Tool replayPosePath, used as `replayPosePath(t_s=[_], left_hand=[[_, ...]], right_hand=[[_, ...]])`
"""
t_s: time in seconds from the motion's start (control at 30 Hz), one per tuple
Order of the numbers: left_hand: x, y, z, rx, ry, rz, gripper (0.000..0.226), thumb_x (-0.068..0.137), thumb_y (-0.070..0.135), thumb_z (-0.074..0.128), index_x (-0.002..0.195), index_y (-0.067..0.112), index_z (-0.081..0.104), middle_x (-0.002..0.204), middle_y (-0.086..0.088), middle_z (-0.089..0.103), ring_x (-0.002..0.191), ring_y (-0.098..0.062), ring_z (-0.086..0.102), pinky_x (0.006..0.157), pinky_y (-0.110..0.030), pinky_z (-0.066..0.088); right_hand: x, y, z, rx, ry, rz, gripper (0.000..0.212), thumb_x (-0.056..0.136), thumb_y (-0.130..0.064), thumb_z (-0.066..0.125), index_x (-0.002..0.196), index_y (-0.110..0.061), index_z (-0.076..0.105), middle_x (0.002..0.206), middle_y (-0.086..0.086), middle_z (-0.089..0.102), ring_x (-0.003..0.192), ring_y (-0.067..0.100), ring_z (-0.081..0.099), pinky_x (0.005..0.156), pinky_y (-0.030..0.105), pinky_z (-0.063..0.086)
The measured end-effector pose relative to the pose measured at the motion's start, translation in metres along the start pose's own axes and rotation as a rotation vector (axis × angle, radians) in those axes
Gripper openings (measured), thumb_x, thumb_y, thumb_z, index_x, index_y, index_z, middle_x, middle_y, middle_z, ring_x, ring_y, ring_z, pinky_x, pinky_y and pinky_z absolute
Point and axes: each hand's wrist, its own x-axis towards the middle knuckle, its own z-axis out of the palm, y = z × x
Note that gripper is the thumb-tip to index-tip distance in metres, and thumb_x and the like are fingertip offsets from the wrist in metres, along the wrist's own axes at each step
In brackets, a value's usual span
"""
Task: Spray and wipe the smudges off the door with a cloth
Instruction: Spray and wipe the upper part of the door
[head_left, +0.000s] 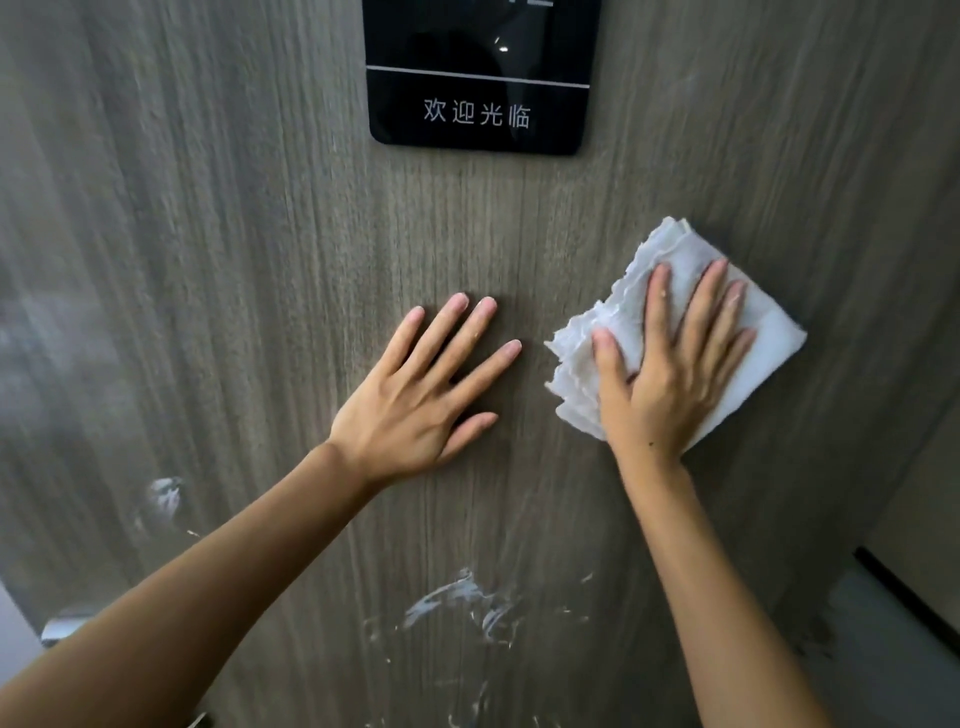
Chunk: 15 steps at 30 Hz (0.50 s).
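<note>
The grey-brown wood-grain door (249, 249) fills the view. My right hand (670, 374) lies flat with straight, spread fingers on a folded white cloth (763, 338), pressing it against the door at the right. My left hand (431, 395) rests flat on the bare door just left of the cloth, fingers spread. White smudges (457, 597) streak the door below both hands, and a smaller smudge (166, 493) shows at the lower left. No spray bottle is in view.
A glossy black sign (478, 83) with white characters hangs on the door above the hands. A metal door handle (62, 623) peeks out at the lower left behind my left forearm. The door's right edge and a dark frame (893, 587) stand at the lower right.
</note>
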Motion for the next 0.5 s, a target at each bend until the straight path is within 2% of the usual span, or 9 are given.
replayPosePath(t_s=[0.13,0.27,0.4,0.5], left_hand=[[-0.001,-0.004,-0.003,-0.045,-0.007,0.021,0.061,0.1,0.05,0.028,0.152,0.02,0.019,0.156,-0.017,0.014,0.145,-0.036,0.014,0.119,-0.046,0.006],[-0.012,-0.013,-0.017,-0.076,-0.008,0.038,0.058,0.1,0.045,0.032,0.151,0.02,0.019,0.156,-0.017,0.013,0.144,-0.035,0.013,0.118,-0.046,0.002],[-0.066,-0.054,-0.04,-0.055,-0.008,-0.195,0.055,0.1,0.044,0.03,0.15,0.023,0.021,0.153,-0.02,0.015,0.147,-0.031,0.002,0.118,-0.044,-0.003],[-0.117,-0.102,-0.05,-0.002,-0.001,-0.43,0.054,0.101,0.043,0.029,0.149,0.02,0.022,0.152,-0.025,0.017,0.147,-0.034,0.001,0.118,-0.044,-0.003]], right_hand=[[-0.064,-0.02,0.003,0.016,-0.071,-0.09,0.061,0.099,-0.06,0.035,0.151,-0.027,0.03,0.154,0.02,0.029,0.142,0.042,0.025,0.114,0.06,0.017],[-0.138,-0.031,0.005,0.039,-0.2,-0.402,0.064,0.097,-0.062,0.033,0.153,-0.038,0.016,0.163,0.003,0.007,0.149,0.03,0.009,0.117,0.056,0.008],[-0.153,-0.039,0.011,0.013,-0.201,-0.744,0.066,0.095,-0.061,0.037,0.153,-0.037,0.019,0.163,0.003,0.008,0.15,0.028,0.01,0.119,0.054,0.007],[-0.119,-0.061,0.012,0.032,-0.143,-0.833,0.067,0.094,-0.065,0.038,0.153,-0.037,0.022,0.163,0.003,0.011,0.15,0.027,0.01,0.117,0.054,0.012]])
